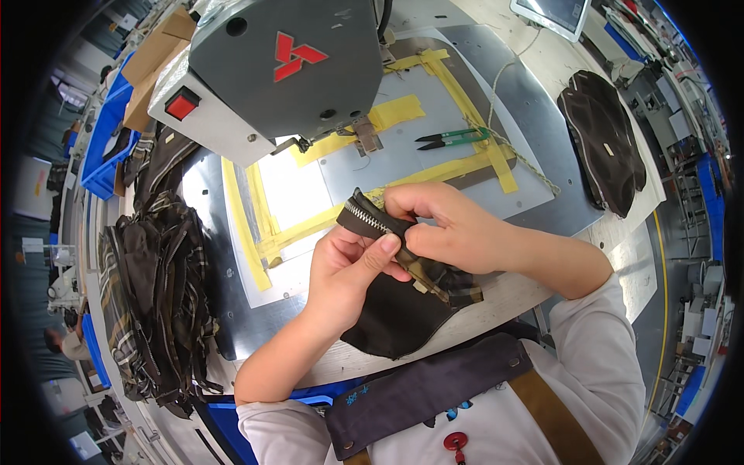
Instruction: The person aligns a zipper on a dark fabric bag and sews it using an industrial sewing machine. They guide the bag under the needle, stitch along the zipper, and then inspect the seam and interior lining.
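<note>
Both of my hands hold a dark fabric piece [403,310] with a metal-toothed zipper [366,216] along its upper end. My left hand [345,267] pinches it from the left, thumb on top just below the zipper. The fingers of my right hand [442,229] are curled closed on the same end, close to the left thumb. Below the hands the cloth hangs down to the table's front edge, with a tan strip and a plaid patch showing on its right side. What lies between the right fingertips is hidden.
A grey sewing machine head [310,77] with a red switch [181,102] stands ahead over a metal plate with yellow tape [457,167]. Green-handled thread snips [457,139] lie there. Dark zippered pieces pile up at left [159,287]; a dark pouch [603,143] lies at right.
</note>
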Tool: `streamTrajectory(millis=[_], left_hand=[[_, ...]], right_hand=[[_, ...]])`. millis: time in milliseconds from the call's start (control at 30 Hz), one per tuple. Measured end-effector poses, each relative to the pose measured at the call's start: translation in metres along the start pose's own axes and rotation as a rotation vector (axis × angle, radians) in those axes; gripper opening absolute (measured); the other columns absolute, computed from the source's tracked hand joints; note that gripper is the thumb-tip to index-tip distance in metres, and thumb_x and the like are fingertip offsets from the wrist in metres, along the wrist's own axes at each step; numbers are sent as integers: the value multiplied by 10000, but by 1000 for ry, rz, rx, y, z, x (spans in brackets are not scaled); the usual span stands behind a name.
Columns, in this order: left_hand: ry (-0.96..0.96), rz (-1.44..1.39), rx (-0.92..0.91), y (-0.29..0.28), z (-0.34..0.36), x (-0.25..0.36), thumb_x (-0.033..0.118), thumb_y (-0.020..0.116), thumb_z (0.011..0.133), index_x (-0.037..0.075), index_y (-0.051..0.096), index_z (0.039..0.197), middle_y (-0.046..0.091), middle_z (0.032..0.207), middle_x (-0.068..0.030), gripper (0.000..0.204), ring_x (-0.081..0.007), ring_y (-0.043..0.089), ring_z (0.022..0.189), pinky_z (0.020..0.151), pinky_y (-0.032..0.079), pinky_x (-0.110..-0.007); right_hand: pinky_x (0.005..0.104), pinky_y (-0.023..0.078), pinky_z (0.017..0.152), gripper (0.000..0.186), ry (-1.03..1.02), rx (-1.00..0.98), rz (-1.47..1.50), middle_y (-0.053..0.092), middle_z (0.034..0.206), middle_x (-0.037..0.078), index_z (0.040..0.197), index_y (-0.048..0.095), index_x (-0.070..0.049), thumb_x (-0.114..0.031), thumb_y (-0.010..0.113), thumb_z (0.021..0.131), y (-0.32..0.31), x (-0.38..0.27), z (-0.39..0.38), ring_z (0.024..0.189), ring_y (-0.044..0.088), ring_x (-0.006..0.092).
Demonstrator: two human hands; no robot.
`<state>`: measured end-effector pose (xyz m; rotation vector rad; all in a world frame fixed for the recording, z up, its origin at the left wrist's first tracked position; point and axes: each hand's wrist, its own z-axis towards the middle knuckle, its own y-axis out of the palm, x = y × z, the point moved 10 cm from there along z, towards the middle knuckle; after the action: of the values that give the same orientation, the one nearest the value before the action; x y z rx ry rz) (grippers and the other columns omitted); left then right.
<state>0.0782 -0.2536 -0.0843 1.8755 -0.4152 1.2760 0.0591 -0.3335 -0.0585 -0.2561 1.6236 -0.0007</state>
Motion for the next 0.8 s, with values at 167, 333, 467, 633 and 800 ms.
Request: streamTrajectory(millis=[167,333,467,633,800], left_hand=[[26,-119,-135,1,2,0,134,604,916,24,593,1057,648,961,-56,180,-95,603,797,691,543,-255],[-35,-175,-35,-10,2,-8,160,598,924,26,584,1073,647,926,-47,201,-91,610,807,652,547,-247],[-57,-172,-50,-5,1,-1,140,598,917,22,583,1073,647,911,-35,197,-73,599,782,654,500,-223],[-48,-32,-38,-10,1,7,75,607,874,9,592,1071,637,906,-27,207,-64,581,778,705,477,-226],[50,168,-4,-10,2,18,-29,575,817,-8,598,1023,622,910,-17,208,-74,576,833,763,470,-241]], right_hand=[[280,359,589,151,-115,29,25,454,685,34,759,461,-13,-121,561,794,-5,-6,-1,663,411,107],[255,383,707,144,32,-43,17,488,774,0,811,495,-19,-125,585,850,-6,-11,-7,756,439,76],[252,387,717,181,21,-64,70,502,780,-5,813,505,-19,-160,602,873,-7,-12,-9,763,450,70],[268,389,697,190,-43,-38,12,507,769,7,805,507,-20,-169,600,877,-4,-9,-7,747,455,96],[277,378,571,192,-135,17,-101,510,683,27,776,510,-26,-169,597,870,0,-15,-8,627,450,107]])
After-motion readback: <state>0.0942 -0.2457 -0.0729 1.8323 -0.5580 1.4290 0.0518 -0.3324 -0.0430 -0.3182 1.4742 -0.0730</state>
